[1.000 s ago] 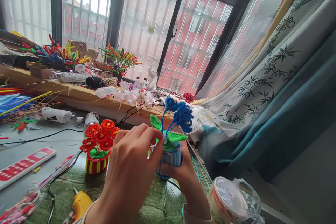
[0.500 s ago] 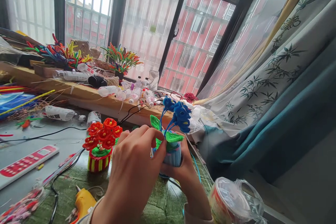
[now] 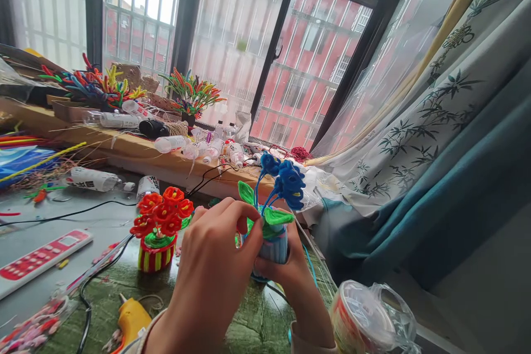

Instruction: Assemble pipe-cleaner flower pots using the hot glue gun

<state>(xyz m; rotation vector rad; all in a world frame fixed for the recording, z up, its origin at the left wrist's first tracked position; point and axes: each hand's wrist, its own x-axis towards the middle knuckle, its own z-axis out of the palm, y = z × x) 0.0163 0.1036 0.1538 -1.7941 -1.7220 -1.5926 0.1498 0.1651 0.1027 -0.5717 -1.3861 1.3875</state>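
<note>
A light-blue pot (image 3: 274,249) with blue fuzzy flowers (image 3: 288,180) and green leaves (image 3: 279,216) is in front of me. My right hand (image 3: 292,271) is wrapped round the pot from the right and below. My left hand (image 3: 218,249) reaches in from the left, thumb and forefinger pinched together beside the flower stems at the pot's top. What lies between those fingertips is too small to make out. Left of my hands stands a red-and-yellow striped pot (image 3: 156,257) with red flowers (image 3: 165,211).
A yellow glue gun (image 3: 133,321) and a red-and-white remote (image 3: 45,260) lie on the left. A clear-wrapped roll (image 3: 360,315) sits at the lower right. Plastic bottles (image 3: 93,178) and colourful stem bundles (image 3: 193,94) stand or lie towards the window. A black cable crosses the table.
The blue flowers and leaves have shifted slightly to the right, tilting a little with the pot. Both hands keep nearly the same places.
</note>
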